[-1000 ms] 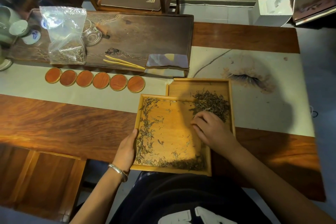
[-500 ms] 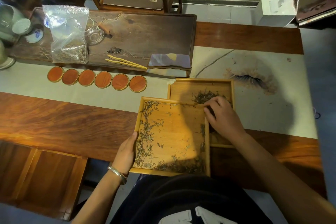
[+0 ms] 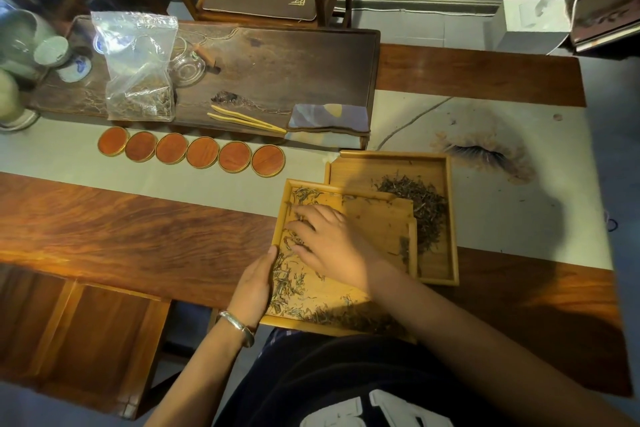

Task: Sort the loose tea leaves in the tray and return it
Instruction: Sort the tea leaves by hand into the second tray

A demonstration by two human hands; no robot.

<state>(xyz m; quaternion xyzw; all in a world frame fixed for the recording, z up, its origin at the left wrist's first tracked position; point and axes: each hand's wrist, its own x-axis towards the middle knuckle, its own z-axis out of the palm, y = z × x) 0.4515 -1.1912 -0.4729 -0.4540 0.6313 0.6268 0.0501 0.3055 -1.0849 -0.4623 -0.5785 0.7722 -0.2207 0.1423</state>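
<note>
Tea leaves (image 3: 291, 282) lie scattered along the left and near edges of my tray (image 3: 377, 218), which overlaps a second tray (image 3: 446, 218) holding a dark pile on the table (image 3: 138, 236). My left hand (image 3: 254, 288) clasps the tray's left rim; my right hand (image 3: 329, 239) rests flat, fingers spread on the leaves.

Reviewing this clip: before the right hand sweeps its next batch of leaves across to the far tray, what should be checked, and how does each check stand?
1. Left hand steadies the near tray at its left edge: ok.
2. Right hand spread flat on the loose leaves by the left wall: ok.
3. Near tray's right end overlaps the far tray: ok.
4. Far tray has bare floor beside its leaf pile: ok.
5. Leaves under the palm: cannot tell.
</note>
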